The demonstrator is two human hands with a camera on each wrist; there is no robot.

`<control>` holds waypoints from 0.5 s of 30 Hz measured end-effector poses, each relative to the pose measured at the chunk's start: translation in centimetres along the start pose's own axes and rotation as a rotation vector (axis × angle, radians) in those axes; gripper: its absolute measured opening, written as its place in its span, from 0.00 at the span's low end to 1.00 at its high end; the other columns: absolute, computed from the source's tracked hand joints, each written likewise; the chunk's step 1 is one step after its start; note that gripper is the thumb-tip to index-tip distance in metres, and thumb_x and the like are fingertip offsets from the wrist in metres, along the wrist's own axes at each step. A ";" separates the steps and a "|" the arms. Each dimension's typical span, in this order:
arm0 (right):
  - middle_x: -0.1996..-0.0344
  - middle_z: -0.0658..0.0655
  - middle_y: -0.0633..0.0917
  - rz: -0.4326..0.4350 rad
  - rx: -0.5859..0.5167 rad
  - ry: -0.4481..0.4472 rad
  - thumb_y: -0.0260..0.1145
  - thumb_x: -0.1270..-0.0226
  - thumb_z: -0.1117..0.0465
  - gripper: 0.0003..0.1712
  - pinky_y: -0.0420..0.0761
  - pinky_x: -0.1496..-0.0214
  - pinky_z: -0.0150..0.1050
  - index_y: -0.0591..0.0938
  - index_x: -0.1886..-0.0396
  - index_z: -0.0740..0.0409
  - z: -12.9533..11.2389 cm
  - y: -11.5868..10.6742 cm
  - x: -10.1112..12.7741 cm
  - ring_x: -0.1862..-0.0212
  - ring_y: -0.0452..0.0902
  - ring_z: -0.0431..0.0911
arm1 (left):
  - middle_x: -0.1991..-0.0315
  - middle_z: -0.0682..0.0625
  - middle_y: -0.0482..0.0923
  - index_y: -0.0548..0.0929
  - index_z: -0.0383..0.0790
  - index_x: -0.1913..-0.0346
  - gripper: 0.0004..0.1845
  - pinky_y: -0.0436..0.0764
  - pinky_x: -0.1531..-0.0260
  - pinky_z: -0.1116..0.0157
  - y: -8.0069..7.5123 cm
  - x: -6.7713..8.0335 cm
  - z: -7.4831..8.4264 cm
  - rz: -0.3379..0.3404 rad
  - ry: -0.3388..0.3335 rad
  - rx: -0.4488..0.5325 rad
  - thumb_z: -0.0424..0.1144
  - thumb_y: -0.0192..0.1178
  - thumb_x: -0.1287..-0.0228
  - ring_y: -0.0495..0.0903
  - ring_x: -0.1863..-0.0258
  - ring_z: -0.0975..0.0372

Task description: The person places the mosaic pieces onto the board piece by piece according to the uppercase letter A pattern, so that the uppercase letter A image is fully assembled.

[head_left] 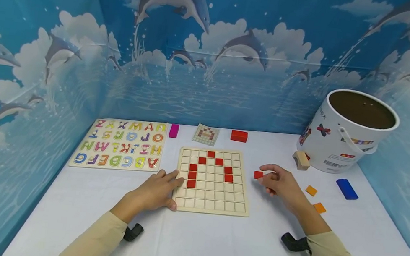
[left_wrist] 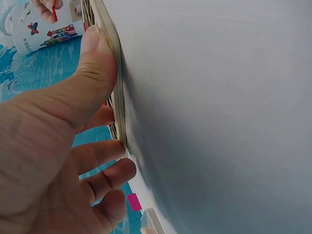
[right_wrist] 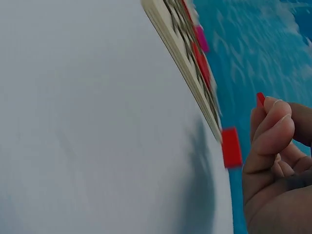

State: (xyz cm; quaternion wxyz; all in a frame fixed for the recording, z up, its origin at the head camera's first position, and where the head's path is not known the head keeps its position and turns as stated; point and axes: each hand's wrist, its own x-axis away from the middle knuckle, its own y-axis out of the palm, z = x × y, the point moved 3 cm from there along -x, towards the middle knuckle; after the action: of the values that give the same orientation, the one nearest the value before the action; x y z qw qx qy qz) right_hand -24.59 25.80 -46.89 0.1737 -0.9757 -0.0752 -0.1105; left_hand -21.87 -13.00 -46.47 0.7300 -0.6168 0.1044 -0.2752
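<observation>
My left hand (head_left: 158,188) rests at the left edge of a wooden grid board (head_left: 211,210); its thumb and index finger touch the rim, spread apart. In the left wrist view the thumb lies against the board's edge (left_wrist: 117,87), the other fingers loosely bent. Several red square tiles (head_left: 191,183) sit in the grid's cells as two slanting sides meeting at the top. To the right of the board, my right hand (head_left: 278,185) pinches a red square tile (head_left: 258,175) between thumb and fingertips, above the table. Only a sliver of this tile (right_wrist: 261,99) shows in the right wrist view.
An alphabet board (head_left: 121,144) lies left. Behind the grid board are a magenta block (head_left: 174,131), a pattern card (head_left: 206,135) and red blocks (head_left: 239,136). Right are orange tiles (head_left: 311,191), a blue block (head_left: 347,189), a wooden arch block (head_left: 301,160) and a white bucket (head_left: 333,138).
</observation>
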 end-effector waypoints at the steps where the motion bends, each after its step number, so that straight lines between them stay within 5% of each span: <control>1: 0.63 0.60 0.82 -0.025 0.006 -0.003 0.71 0.30 0.58 0.30 0.80 0.68 0.35 0.71 0.33 0.60 -0.2 1.0 -0.3 0.71 0.76 0.48 | 0.21 0.41 0.59 0.69 0.45 0.24 0.48 0.69 0.37 0.50 0.0 0.0 0.0 0.000 -0.001 0.003 0.57 0.73 0.47 0.67 0.37 0.51; 7: 0.66 0.59 0.79 -0.151 0.113 -0.071 0.71 0.32 0.61 0.19 0.78 0.73 0.34 0.77 0.45 0.59 -0.7 5.8 -1.0 0.75 0.74 0.47 | 0.21 0.40 0.59 0.69 0.44 0.24 0.47 0.68 0.36 0.49 -0.1 0.1 0.1 0.003 0.004 0.020 0.57 0.73 0.47 0.67 0.38 0.50; 15: 0.72 0.54 0.77 -0.102 0.325 -0.168 0.72 0.36 0.64 0.12 0.71 0.75 0.33 0.82 0.54 0.57 -1.5 7.9 -1.0 0.77 0.71 0.44 | 0.21 0.41 0.59 0.69 0.44 0.24 0.48 0.68 0.36 0.49 0.0 0.1 -0.1 0.008 0.013 0.023 0.57 0.73 0.47 0.67 0.37 0.50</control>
State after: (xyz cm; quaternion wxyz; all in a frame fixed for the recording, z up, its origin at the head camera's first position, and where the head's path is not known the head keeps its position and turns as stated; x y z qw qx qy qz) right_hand -24.42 17.81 -48.31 0.3165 -0.9355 -0.1556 -0.0236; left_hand -21.84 -13.09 -46.51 0.7376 -0.6060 0.1081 -0.2775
